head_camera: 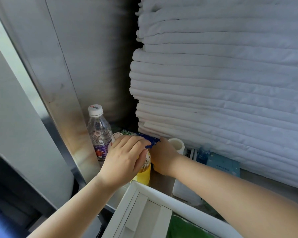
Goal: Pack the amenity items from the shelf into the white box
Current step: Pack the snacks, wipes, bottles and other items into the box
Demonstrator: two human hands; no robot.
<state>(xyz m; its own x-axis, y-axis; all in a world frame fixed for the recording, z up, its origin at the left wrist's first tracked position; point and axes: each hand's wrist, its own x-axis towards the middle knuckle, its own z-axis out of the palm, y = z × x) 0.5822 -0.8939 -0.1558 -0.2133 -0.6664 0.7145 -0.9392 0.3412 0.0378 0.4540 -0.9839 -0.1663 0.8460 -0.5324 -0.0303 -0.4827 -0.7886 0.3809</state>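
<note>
Both my hands reach into the shelf corner beside a tall stack of folded white linen. My left hand (126, 155) lies over the top of a bottle of yellow liquid (144, 174), and its fingertips touch a blue packet (150, 140). My right hand (163, 155) curls behind the same blue packet and the bottle; I cannot tell which hand bears the packet. A green packet (127, 133) peeks out behind. The white box (163, 193) stands open at the bottom, a green item (181, 227) lying in it.
A clear water bottle (98, 133) with a white cap stands at the left by the metal shelf post (62, 93). A white cup (176, 145), a small blue bottle (203, 152), a blue card (224, 166) and a white jug (184, 191) sit to the right. Folded linen (222, 93) towers above.
</note>
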